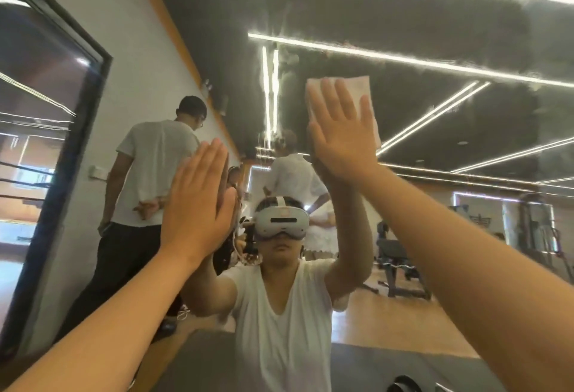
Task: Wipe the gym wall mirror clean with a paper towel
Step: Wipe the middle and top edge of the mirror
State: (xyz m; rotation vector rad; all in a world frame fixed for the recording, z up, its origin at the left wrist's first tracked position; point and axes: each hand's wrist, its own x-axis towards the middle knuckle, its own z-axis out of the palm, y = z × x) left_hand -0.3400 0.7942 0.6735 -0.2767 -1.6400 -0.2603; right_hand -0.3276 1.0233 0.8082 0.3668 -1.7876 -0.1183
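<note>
Your right hand (340, 130) is raised high and laid flat against the mirror (435, 18). Its fingers are straight and slightly spread, pressing a white paper towel (362, 87) to the glass. The towel sits under your palm and fingers, with its upper edge and right side showing past your fingertips.

Your left hand (198, 202) is lower and to the left. It is also flat, fingers straight and together, palm toward the glass near the mirror's left edge. It meets its own reflection, so it appears to touch the surface (the contact itself is hard to make out from this angle). It holds nothing.

The mirror fills most of the view. Its upper part looks hazy and streaked, and ceiling light strips (403, 60) show in it as long bright lines. In the reflection you face yourself in a white top, both arms up, with a white headset (281, 220) over the eyes. Behind you in the reflection are a wooden floor (388, 329) and a dark weight bench (394, 261) on the right.

An orange trim (186, 59) runs along the mirror's left edge. Beyond it is a pale wall (139, 65) with a dark-framed opening (102, 59). A person in a white T-shirt (149, 174) and dark trousers stands by that wall, back to you, hands clasped behind.
</note>
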